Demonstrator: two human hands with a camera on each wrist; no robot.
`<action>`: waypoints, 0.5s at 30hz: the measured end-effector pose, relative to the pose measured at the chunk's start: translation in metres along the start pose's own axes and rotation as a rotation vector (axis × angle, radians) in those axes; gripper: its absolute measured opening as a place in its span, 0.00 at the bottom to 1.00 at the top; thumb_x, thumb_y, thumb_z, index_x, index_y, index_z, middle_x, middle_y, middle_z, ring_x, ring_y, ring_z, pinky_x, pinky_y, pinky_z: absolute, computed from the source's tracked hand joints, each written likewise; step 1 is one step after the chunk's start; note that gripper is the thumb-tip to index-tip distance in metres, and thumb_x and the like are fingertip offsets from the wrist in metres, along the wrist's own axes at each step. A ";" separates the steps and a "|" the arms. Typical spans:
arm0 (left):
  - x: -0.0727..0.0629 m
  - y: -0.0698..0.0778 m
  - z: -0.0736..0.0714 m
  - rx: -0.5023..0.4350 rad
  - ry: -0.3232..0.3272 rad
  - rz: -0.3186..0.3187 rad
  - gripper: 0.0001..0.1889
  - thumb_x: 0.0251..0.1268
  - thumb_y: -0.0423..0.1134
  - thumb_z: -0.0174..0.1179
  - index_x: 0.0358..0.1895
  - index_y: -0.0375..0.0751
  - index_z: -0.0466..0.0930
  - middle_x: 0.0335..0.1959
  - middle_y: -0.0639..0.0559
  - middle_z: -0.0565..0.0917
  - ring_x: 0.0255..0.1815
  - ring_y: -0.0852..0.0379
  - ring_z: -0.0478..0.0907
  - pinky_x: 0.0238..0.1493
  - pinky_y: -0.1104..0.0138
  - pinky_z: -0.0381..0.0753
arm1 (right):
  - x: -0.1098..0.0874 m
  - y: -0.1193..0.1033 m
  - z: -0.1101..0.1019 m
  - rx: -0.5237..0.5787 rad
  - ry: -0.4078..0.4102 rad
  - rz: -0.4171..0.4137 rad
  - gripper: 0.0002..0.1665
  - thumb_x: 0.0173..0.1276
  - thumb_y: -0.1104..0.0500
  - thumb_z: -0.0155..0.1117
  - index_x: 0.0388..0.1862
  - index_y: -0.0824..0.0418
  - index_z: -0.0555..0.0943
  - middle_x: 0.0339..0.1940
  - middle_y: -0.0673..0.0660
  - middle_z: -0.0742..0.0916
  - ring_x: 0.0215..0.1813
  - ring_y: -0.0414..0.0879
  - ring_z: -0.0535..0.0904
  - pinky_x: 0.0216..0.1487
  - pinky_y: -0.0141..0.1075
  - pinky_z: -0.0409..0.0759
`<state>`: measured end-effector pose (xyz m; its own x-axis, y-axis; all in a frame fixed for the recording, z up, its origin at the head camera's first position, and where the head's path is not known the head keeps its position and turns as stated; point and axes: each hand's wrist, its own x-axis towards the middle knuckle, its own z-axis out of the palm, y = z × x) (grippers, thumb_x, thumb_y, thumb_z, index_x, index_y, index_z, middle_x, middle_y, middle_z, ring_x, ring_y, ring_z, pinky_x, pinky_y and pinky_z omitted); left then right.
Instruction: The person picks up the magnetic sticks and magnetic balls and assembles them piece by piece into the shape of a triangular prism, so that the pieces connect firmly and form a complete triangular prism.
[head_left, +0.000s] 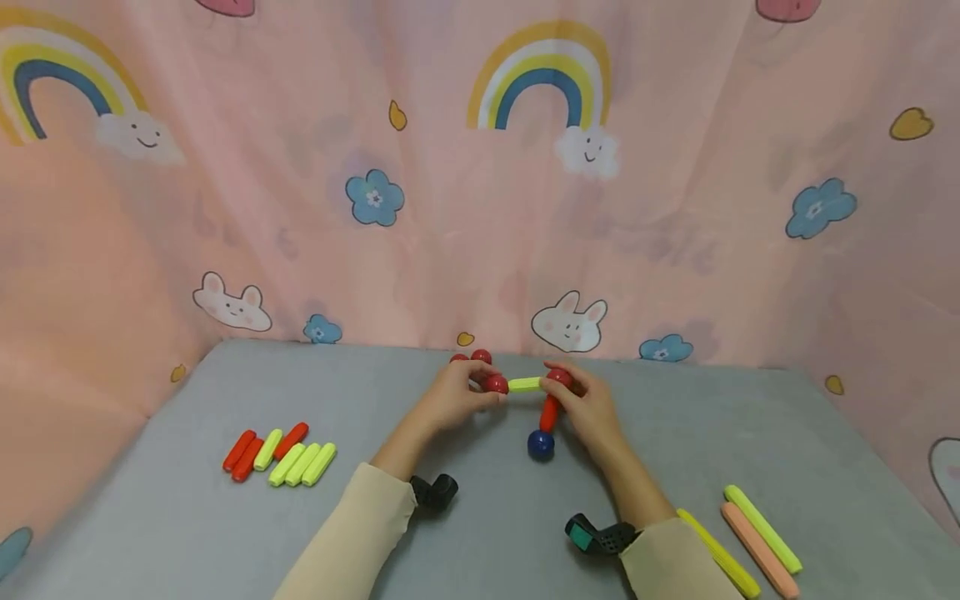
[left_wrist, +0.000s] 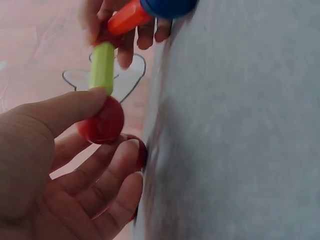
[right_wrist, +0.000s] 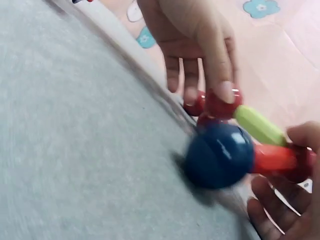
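At the back of the table my left hand (head_left: 454,393) pinches a glossy red ball (left_wrist: 106,122) between thumb and fingers. A short yellow-green rod (head_left: 524,385) joins it to a second red ball (head_left: 559,377), which my right hand (head_left: 596,412) grips. From that second ball a short red rod (head_left: 550,414) runs toward me, with a dark blue ball (right_wrist: 220,156) on its end. More red balls (head_left: 482,357) sit just behind my left fingers, partly hidden by them.
On the left lie several short red rods (head_left: 238,450) and yellow-green rods (head_left: 319,464). Longer rods, one yellow (head_left: 720,556), one salmon (head_left: 759,550) and one lime (head_left: 763,529), lie by my right forearm. A pink patterned curtain (head_left: 465,250) hangs behind the grey table (head_left: 465,542).
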<state>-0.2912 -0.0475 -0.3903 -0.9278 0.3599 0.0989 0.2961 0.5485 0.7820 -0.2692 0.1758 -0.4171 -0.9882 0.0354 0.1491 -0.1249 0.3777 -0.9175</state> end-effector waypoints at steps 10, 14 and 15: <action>-0.006 -0.005 -0.004 0.072 -0.047 -0.058 0.18 0.59 0.38 0.73 0.53 0.42 0.85 0.47 0.47 0.86 0.44 0.54 0.80 0.43 0.67 0.81 | -0.004 0.010 0.006 -0.253 -0.129 -0.214 0.09 0.66 0.56 0.72 0.43 0.57 0.90 0.43 0.56 0.91 0.42 0.46 0.79 0.45 0.35 0.75; -0.006 -0.006 -0.005 0.121 -0.081 -0.044 0.19 0.58 0.37 0.73 0.54 0.41 0.84 0.50 0.46 0.86 0.49 0.51 0.80 0.49 0.62 0.82 | -0.006 0.010 0.010 -0.318 -0.159 -0.252 0.09 0.64 0.55 0.72 0.41 0.55 0.90 0.41 0.54 0.91 0.43 0.46 0.79 0.46 0.37 0.75; -0.006 -0.006 -0.005 0.130 -0.091 -0.046 0.20 0.59 0.38 0.73 0.55 0.41 0.84 0.51 0.45 0.86 0.50 0.51 0.80 0.51 0.60 0.83 | -0.006 0.010 0.011 -0.323 -0.163 -0.254 0.09 0.64 0.55 0.73 0.41 0.56 0.89 0.40 0.53 0.90 0.43 0.46 0.79 0.47 0.37 0.75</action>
<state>-0.2888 -0.0564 -0.3929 -0.9184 0.3955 0.0042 0.2861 0.6568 0.6977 -0.2655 0.1691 -0.4317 -0.9341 -0.2325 0.2709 -0.3569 0.6263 -0.6931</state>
